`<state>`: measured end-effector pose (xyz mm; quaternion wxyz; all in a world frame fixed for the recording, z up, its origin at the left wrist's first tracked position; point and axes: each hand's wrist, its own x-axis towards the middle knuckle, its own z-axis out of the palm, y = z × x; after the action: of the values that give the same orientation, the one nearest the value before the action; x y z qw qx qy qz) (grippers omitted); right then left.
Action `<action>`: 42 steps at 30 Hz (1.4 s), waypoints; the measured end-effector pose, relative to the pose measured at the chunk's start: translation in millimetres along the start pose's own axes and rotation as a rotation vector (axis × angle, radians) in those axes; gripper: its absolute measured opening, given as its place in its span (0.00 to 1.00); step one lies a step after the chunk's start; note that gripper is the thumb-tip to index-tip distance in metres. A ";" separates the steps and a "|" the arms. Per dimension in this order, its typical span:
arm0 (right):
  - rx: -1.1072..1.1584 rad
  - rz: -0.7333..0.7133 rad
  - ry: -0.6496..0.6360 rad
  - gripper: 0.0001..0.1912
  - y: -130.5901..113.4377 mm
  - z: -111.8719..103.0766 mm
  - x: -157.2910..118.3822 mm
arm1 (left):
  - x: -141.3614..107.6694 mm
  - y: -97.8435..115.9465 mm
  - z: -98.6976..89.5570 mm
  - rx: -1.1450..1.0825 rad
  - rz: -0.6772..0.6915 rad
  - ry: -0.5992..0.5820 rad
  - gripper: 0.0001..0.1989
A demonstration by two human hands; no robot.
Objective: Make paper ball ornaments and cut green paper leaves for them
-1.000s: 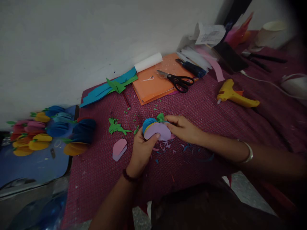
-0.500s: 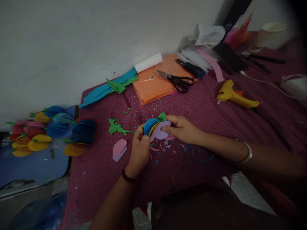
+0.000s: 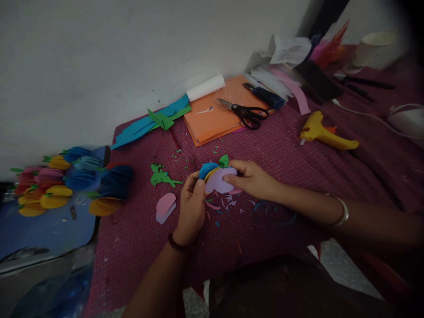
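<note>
Between my two hands is a folded paper fruit with blue, yellow and lilac layers and a green paper leaf at its top. My left hand pinches its blue side between thumb and fingers. On the lilac side, my right hand grips it with the thumb in front and the fingers behind. Pink and lilac cut shapes lie left of my left hand. Green paper offcuts rest just beyond them. Small paper scraps are scattered under the held piece.
Scissors and a box cutter lie on orange sheets by the wall. A yellow glue gun is at the right. Finished paper fruits sit on a blue surface at the left. Blue and green strips lie behind.
The lilac layer now faces me more broadly, covering more of the yellow. My left thumb has straightened upward along the blue side. Both hands still hold the paper fruit in the same place.
</note>
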<state>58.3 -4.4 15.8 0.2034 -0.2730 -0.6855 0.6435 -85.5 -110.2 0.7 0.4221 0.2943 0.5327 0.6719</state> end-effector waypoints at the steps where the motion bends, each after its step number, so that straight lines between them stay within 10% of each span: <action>1: 0.008 0.004 -0.008 0.10 0.1 0.2 -0.4 | 0.1 0.7 0.9 -0.023 -0.011 -0.004 0.15; 32: 0.133 0.002 -0.100 0.15 2.7 0.8 0.8 | -2.8 3.1 2.6 0.307 -0.016 -0.055 0.13; 42: 0.103 0.005 -0.004 0.09 0.9 -2.8 2.3 | -1.6 1.6 -5.0 0.080 0.001 -0.170 0.22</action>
<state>58.4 -0.8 15.0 0.2139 -0.2626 -0.6514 0.6790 -89.4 -114.0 1.0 0.4535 0.3671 0.5211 0.6229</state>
